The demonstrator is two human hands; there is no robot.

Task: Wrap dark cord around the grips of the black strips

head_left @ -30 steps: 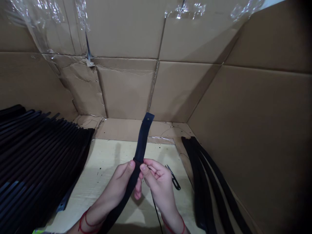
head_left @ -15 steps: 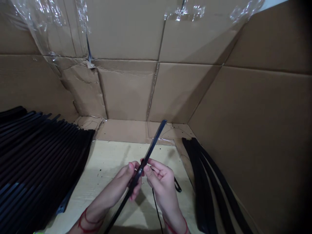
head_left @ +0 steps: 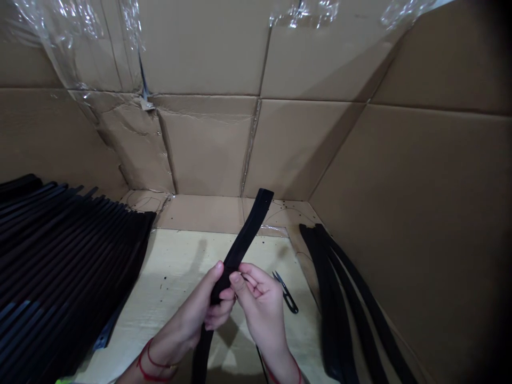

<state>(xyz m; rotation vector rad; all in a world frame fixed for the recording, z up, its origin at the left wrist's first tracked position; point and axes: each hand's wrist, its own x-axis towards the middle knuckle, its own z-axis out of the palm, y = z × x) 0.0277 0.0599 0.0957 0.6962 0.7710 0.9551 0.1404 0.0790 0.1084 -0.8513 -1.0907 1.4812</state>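
A long, flat black strip (head_left: 248,230) slants up and away in front of me, its broad face towards me. My left hand (head_left: 214,298) is wrapped round its middle, thumb on the near face. On the strip's right edge, the thumb and forefinger of my right hand (head_left: 258,301) are pinched, just above the left fingers. Beneath the right wrist a thin black cord (head_left: 261,358) hangs down; its upper end is hidden by the hand. Black thread snips (head_left: 288,298) lie on the pale board beside my right hand, blades pointing away.
Many dark strips (head_left: 68,266) lie in a dense row on the left. Several more black strips (head_left: 340,298) curve along the right side. Cardboard walls (head_left: 208,149) with clear tape rise behind and on both sides of the pale board (head_left: 152,298), which carries small dark specks.
The black strip has turned from edge-on to showing its broad face. My hands stay at nearly the same place on it. The snips are now more fully visible.
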